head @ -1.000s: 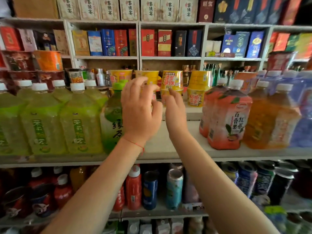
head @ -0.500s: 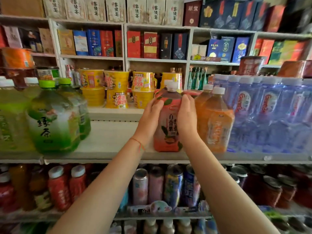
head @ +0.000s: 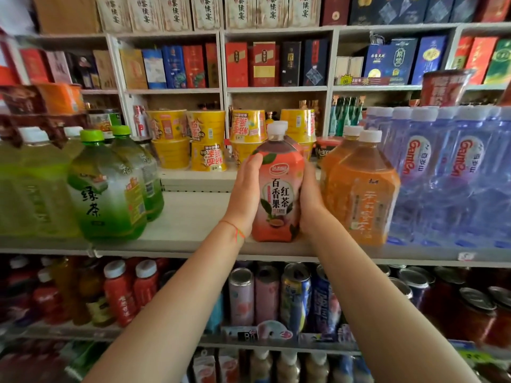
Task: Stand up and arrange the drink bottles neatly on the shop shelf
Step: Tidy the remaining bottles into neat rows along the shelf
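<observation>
A pink-orange passion-fruit tea bottle with a white cap stands upright near the front edge of the white shelf. My left hand holds its left side and my right hand holds its right side. A second bottle of the same kind shows just behind it. Two orange tea bottles stand touching on its right. Two green tea bottles with green caps stand to the left, across a bare stretch of shelf.
Pale yellow-green bottles fill the far left and blue water bottles the far right. Yellow noodle cups are stacked behind. Cans and red bottles line the lower shelf; boxed goods sit above.
The view swung right from the green bottles. My hands moved from the empty shelf gap onto the pink tea bottle and now hold it from both sides.
</observation>
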The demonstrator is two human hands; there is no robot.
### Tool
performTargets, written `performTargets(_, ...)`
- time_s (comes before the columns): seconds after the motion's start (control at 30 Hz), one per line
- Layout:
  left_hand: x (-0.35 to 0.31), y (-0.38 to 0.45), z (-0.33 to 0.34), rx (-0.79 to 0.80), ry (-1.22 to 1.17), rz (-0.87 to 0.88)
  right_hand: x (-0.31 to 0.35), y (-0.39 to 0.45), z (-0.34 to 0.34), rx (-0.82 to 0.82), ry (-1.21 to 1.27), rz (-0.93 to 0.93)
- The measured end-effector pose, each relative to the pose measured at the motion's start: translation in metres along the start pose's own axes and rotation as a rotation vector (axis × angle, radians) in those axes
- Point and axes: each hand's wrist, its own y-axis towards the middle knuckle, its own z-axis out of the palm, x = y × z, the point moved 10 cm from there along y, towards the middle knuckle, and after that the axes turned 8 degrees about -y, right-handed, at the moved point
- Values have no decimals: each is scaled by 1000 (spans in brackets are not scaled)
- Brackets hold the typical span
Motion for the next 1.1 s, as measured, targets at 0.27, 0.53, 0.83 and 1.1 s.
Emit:
performTargets(0.27,-28,-6,-65,-79,48,57,-15,-5,68,67,40,-10)
performTargets(0.53,-142,-48,-112,-328,1107,820,-40,15,171,110,57,-42)
performTargets(0.83,-147,-50,-166,-466,1317,970,-76,56,237,168,97,-38)
performTargets(1.1,-145,-77,-119,-499,1070,1132,26,-33,181,28,-221,-333)
